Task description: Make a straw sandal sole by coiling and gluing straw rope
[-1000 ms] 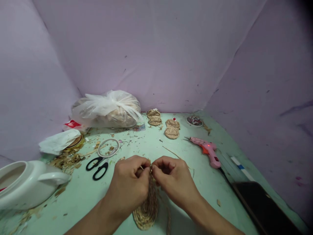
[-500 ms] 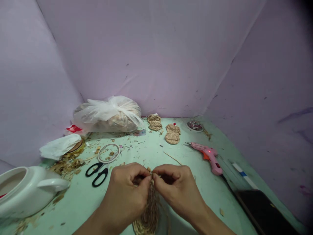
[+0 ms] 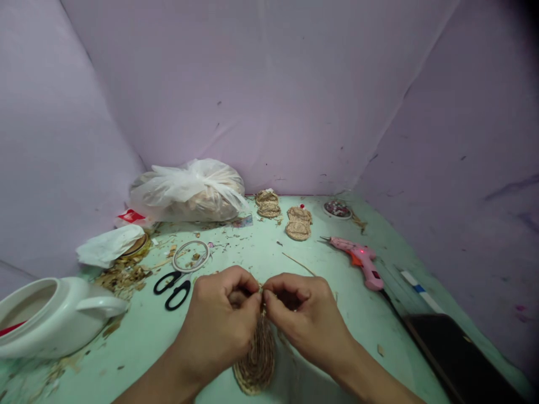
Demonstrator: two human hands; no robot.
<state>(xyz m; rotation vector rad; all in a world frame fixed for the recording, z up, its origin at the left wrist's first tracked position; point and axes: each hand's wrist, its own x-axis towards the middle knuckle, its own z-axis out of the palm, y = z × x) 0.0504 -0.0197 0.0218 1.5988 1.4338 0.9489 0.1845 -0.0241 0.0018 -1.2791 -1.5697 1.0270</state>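
"Much done?"
"Coiled oval (image 3: 254, 362), toward the near edge of the desk (image 3: 362, 325), looked mostly wound; far tip seemingly unfinished. Left hand (image 3: 225, 311) and right hand (image 3: 304, 311) both pinched that tip."
"Farther?"
"Two woven pieces (image 3: 298, 224) lay near the far edge, apparently finished."

the hands (image 3: 223, 320) hide part of the woven coil (image 3: 255, 359), and the left edge crops the white pot (image 3: 67, 314).

The left hand (image 3: 225, 314) and right hand (image 3: 305, 314) were bare, and both forearms (image 3: 168, 365) showed uncovered down to the lower edge of view.
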